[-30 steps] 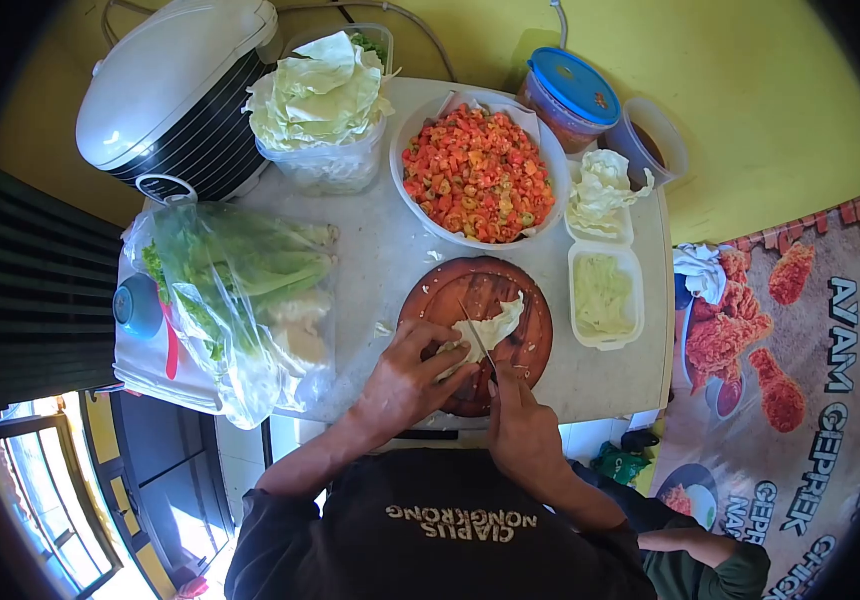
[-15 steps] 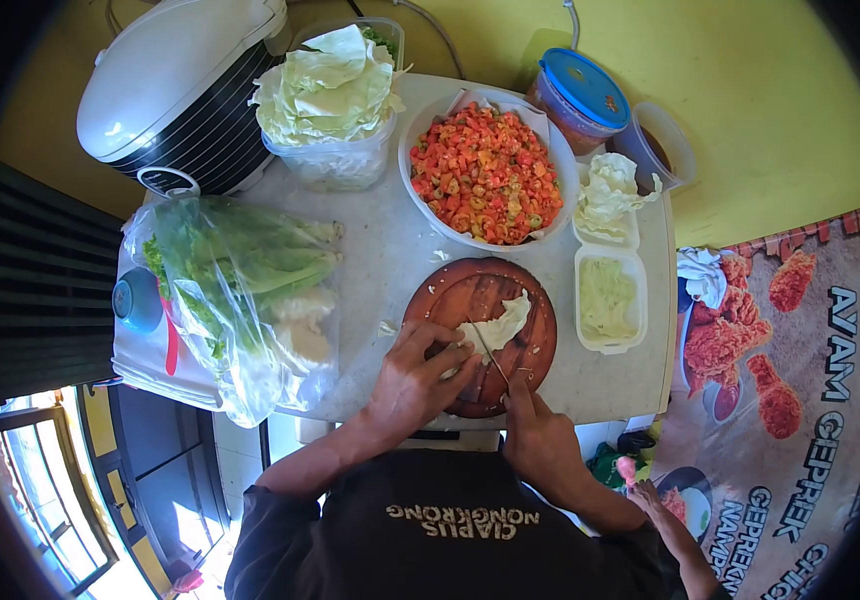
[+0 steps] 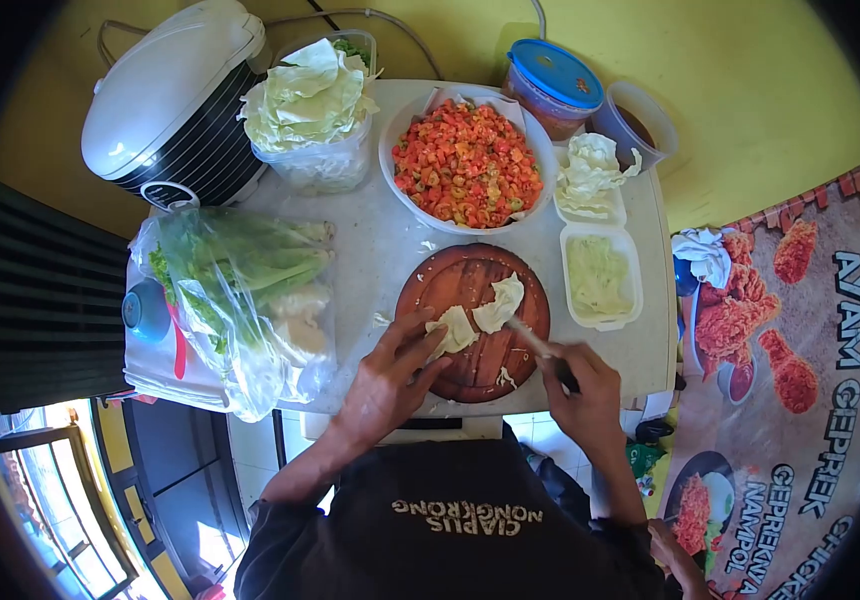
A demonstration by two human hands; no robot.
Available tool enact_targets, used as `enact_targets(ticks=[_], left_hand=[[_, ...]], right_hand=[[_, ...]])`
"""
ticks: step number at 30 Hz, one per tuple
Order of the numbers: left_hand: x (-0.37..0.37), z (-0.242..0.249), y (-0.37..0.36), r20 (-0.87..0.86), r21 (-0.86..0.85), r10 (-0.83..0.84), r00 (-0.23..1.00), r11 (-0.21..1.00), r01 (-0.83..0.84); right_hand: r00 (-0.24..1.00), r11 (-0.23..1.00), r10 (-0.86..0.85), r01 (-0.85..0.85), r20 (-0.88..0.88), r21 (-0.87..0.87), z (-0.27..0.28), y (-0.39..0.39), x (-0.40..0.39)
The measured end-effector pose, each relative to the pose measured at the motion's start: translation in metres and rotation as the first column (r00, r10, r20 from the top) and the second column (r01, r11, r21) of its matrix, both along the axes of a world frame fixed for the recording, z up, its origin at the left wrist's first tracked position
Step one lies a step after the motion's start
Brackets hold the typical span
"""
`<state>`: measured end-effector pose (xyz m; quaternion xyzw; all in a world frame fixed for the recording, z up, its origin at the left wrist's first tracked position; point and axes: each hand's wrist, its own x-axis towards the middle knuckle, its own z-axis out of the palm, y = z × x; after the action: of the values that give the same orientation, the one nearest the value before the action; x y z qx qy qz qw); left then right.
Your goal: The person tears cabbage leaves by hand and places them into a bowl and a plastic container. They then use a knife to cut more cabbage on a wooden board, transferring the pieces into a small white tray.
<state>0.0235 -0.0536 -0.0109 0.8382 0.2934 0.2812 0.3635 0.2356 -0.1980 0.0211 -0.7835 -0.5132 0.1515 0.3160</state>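
Observation:
On the round wooden cutting board (image 3: pixel 435 285) lie two pieces of pale cabbage leaf, apart from each other. My left hand (image 3: pixel 390 378) pinches the nearer piece of cabbage leaf (image 3: pixel 456 332) at the board's left side. A knife (image 3: pixel 532 339) with a dark handle is gripped in my right hand (image 3: pixel 587 392), its blade tip close to the other cabbage piece (image 3: pixel 500 303). Small cabbage scraps (image 3: pixel 506 377) are scattered on the wood.
Behind the board stands a bowl of chopped red and green chillies (image 3: pixel 470 165). White containers of cabbage (image 3: pixel 602 322) are at the right. A bag of lettuce (image 3: pixel 240 290), a cabbage tub (image 3: pixel 315 165) and a rice cooker (image 3: pixel 175 100) occupy the left. Another person's arm (image 3: pixel 678 558) shows lower right.
The cabbage leaf, one piece under the blade before, now lies as two separate pieces. My right hand has moved right with the knife, turning the blade flatter. The view has shifted slightly.

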Motion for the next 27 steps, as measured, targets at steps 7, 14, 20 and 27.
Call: enact_targets(ticks=[7, 14, 20, 27], left_hand=[[0.000, 0.013, 0.012, 0.091, 0.034, 0.045, 0.995, 0.998, -0.048], [0.016, 0.001, 0.020, 0.119, 0.203, 0.008, 0.993, 0.979, -0.032], [0.006, -0.015, 0.020, 0.010, 0.277, -0.132, 0.991, 0.953, 0.124], [0.008, -0.020, 0.007, 0.152, -0.045, 0.112, 0.982, 0.993, -0.106]], right_hand=[[0.919, 0.944, 0.321, -0.331, 0.229, 0.006, -0.014, 0.053, 0.012], [0.943, 0.938, 0.203, -0.265, 0.262, 0.226, -0.026, 0.057, 0.014], [0.990, 0.885, 0.127, -0.084, -0.065, 0.458, -0.016, 0.055, -0.016], [0.920, 0.864, 0.378, -0.392, 0.106, 0.317, -0.035, 0.066, -0.029]])
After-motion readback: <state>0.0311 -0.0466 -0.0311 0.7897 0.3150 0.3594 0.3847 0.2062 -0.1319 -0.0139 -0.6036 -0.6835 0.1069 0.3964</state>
